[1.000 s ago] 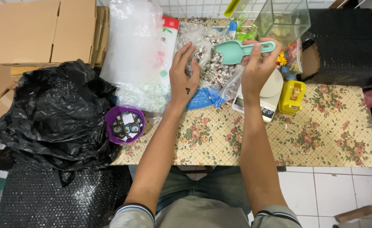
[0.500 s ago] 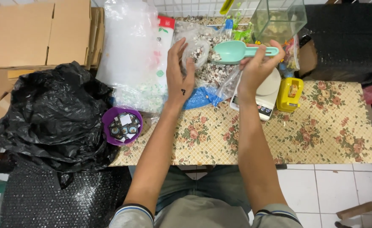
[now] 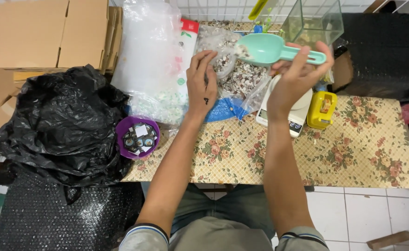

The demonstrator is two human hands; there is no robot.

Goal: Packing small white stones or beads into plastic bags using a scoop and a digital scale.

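My right hand [image 3: 297, 76] grips the handle of a teal plastic scoop [image 3: 265, 49], holding it level above a clear bag of small mottled shells [image 3: 244, 79]. A few shells lie in the scoop's bowl. My left hand [image 3: 202, 83] rests on the near side of that clear bag, fingers curled on the plastic. Under my right hand sits a white digital scale [image 3: 293, 114]. Both forearms reach out over the floral tablecloth [image 3: 353, 148].
A yellow tape dispenser [image 3: 322, 109] stands right of the scale. A glass tank [image 3: 313, 21] is at the back. A purple bowl of small items [image 3: 137, 136] sits left, by a black bin bag [image 3: 60, 125], clear plastic bags [image 3: 151, 56] and cardboard boxes [image 3: 42, 32].
My right hand has kept the scoop raised over the shell bag and shifted it slightly. My left hand has drawn down a little onto the bag's near edge.
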